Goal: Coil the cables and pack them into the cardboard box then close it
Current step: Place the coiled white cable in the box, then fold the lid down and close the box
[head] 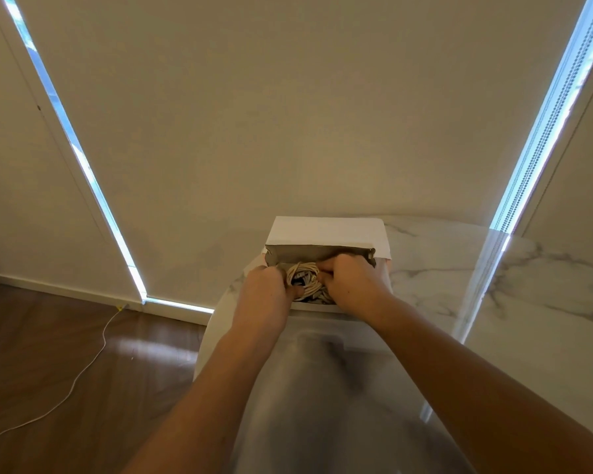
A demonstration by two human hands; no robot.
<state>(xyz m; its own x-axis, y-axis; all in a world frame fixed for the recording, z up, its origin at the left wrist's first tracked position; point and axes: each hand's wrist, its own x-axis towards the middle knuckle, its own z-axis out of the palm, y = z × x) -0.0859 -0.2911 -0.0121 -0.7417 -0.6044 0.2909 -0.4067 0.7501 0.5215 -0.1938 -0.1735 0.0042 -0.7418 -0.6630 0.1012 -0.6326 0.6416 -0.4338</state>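
A small cardboard box (326, 232), white outside and brown inside, stands open on the marble table (493, 285) with its lid flap raised at the back. Coiled pale cables (305, 277) lie bundled inside it. My left hand (266, 290) presses on the left side of the coil, fingers curled around the strands. At the coil's right side my right hand (353, 285) reaches into the box, its fingers closed on the cables. The hands hide the lower part of the coil and the box's near wall.
The glossy white marble table has a rounded left edge (213, 323). Dark wooden floor lies to the left, with a thin white cord (83, 367) trailing across it. A drawn roller blind fills the background, with bright window strips at both sides.
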